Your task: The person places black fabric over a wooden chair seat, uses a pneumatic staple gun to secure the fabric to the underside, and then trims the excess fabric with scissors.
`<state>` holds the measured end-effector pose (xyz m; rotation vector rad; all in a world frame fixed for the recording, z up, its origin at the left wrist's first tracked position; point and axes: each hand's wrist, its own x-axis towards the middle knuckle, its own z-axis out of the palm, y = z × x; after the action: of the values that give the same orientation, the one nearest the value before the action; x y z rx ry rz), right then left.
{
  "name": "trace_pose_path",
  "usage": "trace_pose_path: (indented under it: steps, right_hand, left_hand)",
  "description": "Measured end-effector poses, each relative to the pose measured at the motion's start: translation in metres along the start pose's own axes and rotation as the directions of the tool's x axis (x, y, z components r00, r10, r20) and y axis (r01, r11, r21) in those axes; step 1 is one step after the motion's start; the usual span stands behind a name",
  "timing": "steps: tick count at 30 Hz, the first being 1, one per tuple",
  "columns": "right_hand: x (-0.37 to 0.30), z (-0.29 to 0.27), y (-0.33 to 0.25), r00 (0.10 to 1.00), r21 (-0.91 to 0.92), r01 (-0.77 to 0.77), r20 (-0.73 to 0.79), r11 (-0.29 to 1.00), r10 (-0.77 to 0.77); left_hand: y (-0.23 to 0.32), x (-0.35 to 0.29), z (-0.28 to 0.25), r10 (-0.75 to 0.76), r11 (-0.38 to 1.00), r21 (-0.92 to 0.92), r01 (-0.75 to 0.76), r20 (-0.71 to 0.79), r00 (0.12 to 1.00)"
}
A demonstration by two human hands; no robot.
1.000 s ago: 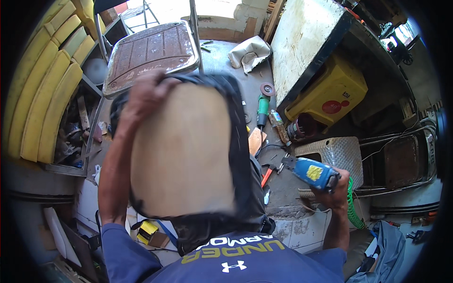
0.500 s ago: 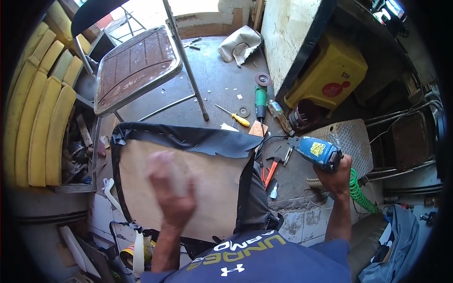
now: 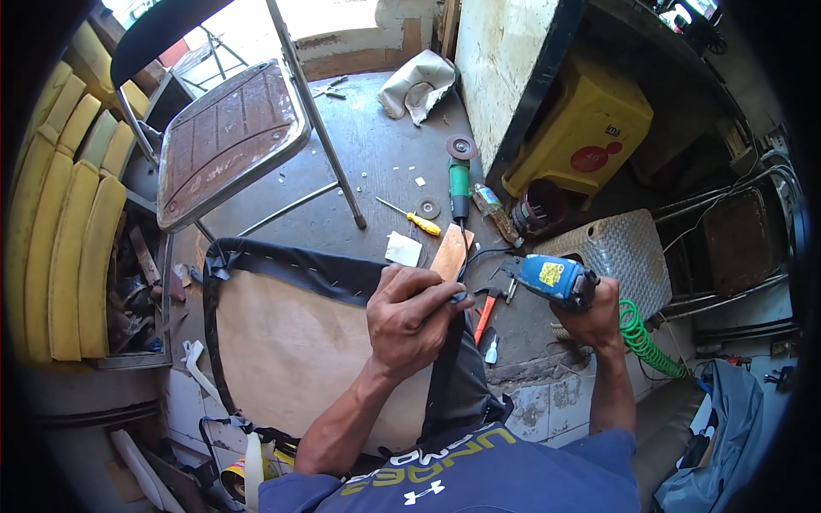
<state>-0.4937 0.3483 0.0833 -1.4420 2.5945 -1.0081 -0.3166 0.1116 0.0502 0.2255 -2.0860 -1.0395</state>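
In the middle of the frame our left hand [image 3: 413, 315] is clamped on the upper right corner of the seat board [image 3: 299, 355], fingers curled over the black fabric [image 3: 295, 267] that wraps its edge. The board lies flat, bare plywood face up, filling the lower centre; its long axis runs roughly left to right, and the pinched corner points toward the upper right.

Our right hand [image 3: 590, 312] is closed round the grip of a blue staple gun [image 3: 554, 279] at right of centre, just beside the board's corner. The gun carries a small yellow rectangular label on its side, its nose points left toward the left hand, and a green coiled hose [image 3: 643, 338] trails off lower right.

In the upper right stands a yellow plastic box [image 3: 590, 132] with a round red sticker on its near face. A metal folding chair [image 3: 224, 137] fills the upper left, and a yellow-handled screwdriver [image 3: 412, 217] lies on the floor above the board.
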Motion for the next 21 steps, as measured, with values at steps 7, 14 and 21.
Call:
trace_pose_path:
  steps: [7,14,21]
  right_hand:
    - [0.014,0.002,-0.009,0.999,-0.022,0.038,-0.001,0.999,-0.038]
    - [0.014,-0.003,-0.013,1.0,-0.016,-0.021,0.022,1.0,0.022]
    - [0.016,0.006,-0.041,0.989,-0.053,0.032,0.148,0.998,-0.024]
  left_hand:
    - [-0.011,0.001,-0.002,-0.234,0.917,-0.327,0.229,0.025,0.972]
    - [-0.002,-0.048,0.004,0.038,0.991,0.117,-0.063,0.201,0.979]
    - [-0.011,-0.08,-0.003,0.041,0.997,-0.069,-0.046,-0.069,0.997]
